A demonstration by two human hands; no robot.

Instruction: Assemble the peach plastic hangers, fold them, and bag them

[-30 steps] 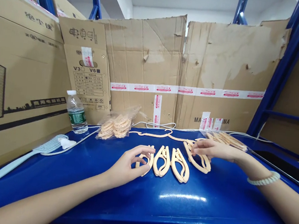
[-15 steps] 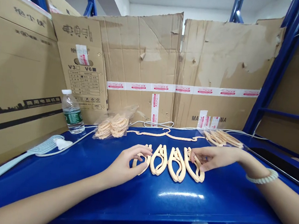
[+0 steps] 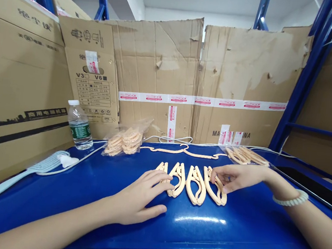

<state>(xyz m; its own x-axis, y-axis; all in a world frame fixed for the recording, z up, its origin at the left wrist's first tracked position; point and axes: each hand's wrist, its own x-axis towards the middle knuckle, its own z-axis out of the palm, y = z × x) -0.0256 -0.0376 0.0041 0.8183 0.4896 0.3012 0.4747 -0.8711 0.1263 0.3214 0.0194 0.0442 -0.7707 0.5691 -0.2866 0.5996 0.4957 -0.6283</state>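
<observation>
Several beige folding hangers lie folded in a row on the blue shelf. My left hand (image 3: pixel 142 196) is open, with spread fingers over the leftmost folded hanger (image 3: pixel 161 167), hiding most of it. Its fingertips reach the edge of the neighbouring folded hanger (image 3: pixel 180 188); the thumb points right over bare surface. A third folded hanger (image 3: pixel 195 196) is untouched. On the right, the bent fingers and thumb of my right hand (image 3: pixel 239 177) close about the rightmost folded hanger (image 3: pixel 214 194), which stays on the shelf. Behind the row lies an unfolded hanger (image 3: pixel 169 151).
Bagged hangers (image 3: pixel 123 141) lie back left, another bag of hangers (image 3: pixel 248 154) back right. A water bottle (image 3: pixel 80 126) stands near a light blue slotted utensil (image 3: pixel 41 164). A black phone-like device (image 3: pixel 311 187) lies right. Cardboard (image 3: pixel 157 63) walls the back; a white cable (image 3: pixel 176 138) runs along it.
My left hand has spread its fingers and shifted slightly right and nearer to me, its thumb coming off the leftmost hanger. My right hand stays at the rightmost hanger.
</observation>
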